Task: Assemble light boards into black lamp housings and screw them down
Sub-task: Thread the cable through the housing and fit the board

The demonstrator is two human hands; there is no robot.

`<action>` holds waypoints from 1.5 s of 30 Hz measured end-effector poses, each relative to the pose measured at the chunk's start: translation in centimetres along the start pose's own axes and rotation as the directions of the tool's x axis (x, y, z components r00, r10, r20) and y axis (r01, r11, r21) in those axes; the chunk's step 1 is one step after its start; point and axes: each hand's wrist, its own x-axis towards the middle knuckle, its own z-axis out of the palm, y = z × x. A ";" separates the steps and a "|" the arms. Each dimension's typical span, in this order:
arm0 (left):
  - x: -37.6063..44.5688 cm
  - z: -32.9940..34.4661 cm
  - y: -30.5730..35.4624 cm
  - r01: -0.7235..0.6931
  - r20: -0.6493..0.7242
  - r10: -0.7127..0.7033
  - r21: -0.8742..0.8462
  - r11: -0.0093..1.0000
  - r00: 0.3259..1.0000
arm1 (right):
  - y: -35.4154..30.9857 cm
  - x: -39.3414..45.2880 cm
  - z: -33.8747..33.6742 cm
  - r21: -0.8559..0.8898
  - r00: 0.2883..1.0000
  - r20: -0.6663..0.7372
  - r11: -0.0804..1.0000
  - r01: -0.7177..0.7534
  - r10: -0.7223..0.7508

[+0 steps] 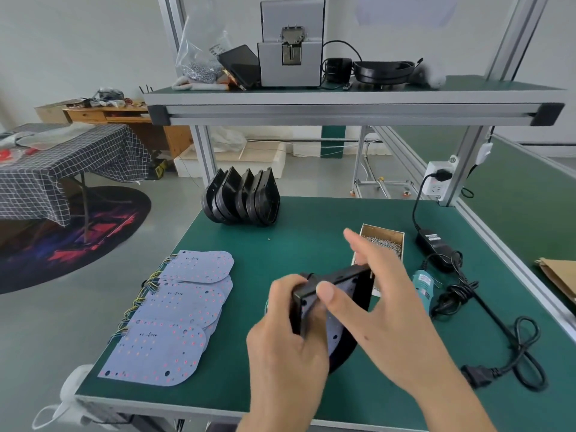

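A black lamp housing (338,277) is tilted up above the green table (280,238), with a pale light board (335,332) seated inside it. My left hand (286,335) grips the housing's left corner, fingers curled over the rim. My right hand (383,294) holds the housing from the right, thumb pressed on the top edge and fingers reaching behind it. Several loose light boards (174,313) with coloured wires lie overlapped at the table's left. A row of empty black housings (241,198) stands at the far edge.
A cardboard box of screws (383,241) sits just behind my right hand. A teal electric screwdriver (422,286) lies to the right with its power brick (434,244) and tangled black cable (505,347). An overhead shelf (343,99) carries a screw feeder.
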 end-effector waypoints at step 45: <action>-2.8 1.0 -0.3 -0.113 0.126 0.089 0.197 0.974 0.988 | 1.3 1.3 0.6 -0.241 0.991 0.133 0.970 0.038 -0.006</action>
